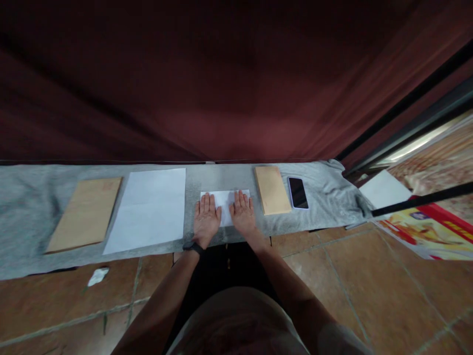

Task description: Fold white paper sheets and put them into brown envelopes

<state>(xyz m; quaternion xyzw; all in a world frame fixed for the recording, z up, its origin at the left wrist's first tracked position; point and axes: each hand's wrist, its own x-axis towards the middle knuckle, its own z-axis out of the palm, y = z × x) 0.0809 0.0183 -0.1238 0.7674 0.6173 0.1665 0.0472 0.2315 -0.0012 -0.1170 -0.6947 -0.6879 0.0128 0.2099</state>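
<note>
Both palms lie flat on a folded white sheet of paper point(224, 201) in the middle of the grey cloth. My left hand point(207, 215), with a dark band on its wrist, covers the sheet's left part, fingers pointing away from me. Over its right part rests my right hand point(242, 213), fingers also stretched out. A strip of the paper shows between the thumbs. Left of my hands lies larger white paper point(150, 209). To their right is a stack of small brown envelopes point(272, 191). Neither hand grips anything.
Large brown envelopes point(86, 212) lie at the left on the grey cloth point(325, 192). A phone point(298, 193) is beside the small envelopes. A dark red curtain point(236, 98) hangs behind. On the right stand metal bars and a colourful printed box point(432, 229) above the tiled floor point(332, 266).
</note>
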